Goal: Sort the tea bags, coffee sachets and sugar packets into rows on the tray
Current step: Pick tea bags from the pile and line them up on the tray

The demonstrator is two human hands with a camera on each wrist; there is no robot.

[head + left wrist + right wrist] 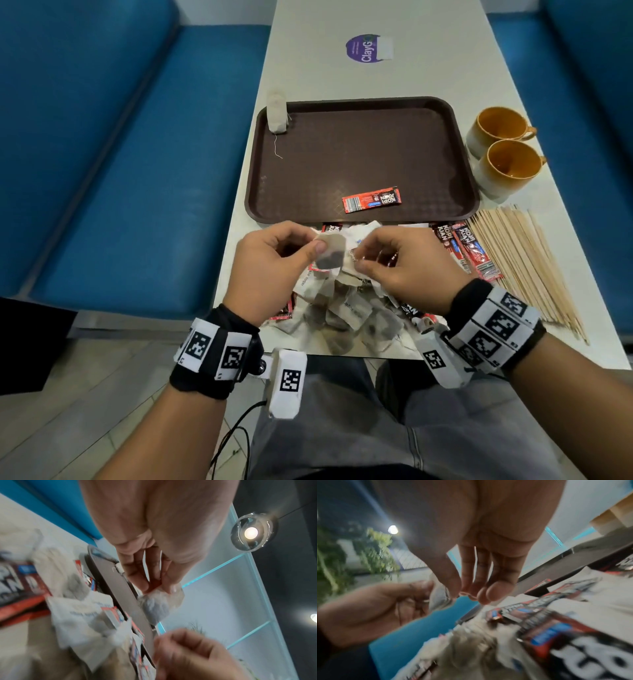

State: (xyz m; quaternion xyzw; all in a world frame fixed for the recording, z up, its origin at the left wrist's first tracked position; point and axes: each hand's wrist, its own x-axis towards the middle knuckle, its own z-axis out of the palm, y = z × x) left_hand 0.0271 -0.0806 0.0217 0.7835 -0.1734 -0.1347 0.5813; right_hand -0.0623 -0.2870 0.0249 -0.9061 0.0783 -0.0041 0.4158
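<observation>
Head view shows us above the mixed pile point(346, 301) at the near edge of the table point(342, 68), with our left hand point(274, 267) pinching a tea bag point(329, 255) between thumb and forefinger, lifted clear of the heap and just short of the tray's point(445, 113) near rim. Our right hand point(400, 263) sits close beside it with the fingers curled inward toward the thumb; the right wrist view suggests the fingertips point(494, 593) are closing on something thin, perhaps the bag's string or tag, but blur keeps us from telling whether they really hold anything. On the tray we see only one other tea bag point(276, 113), propped on the far left corner, and one red coffee sachet point(371, 199) lying near the front rim. So we judge the sorting barely begun, and the step in hand is separating a single tea bag from the tangle. The next move, as we read it, calls for freeing any string from the pile, then carrying the bag across to the far left and laying it next to the first one, so a tea row starts there. More sachets point(469, 250) wait beside the wooden sticks point(524, 260) near two mugs point(503, 150).
</observation>
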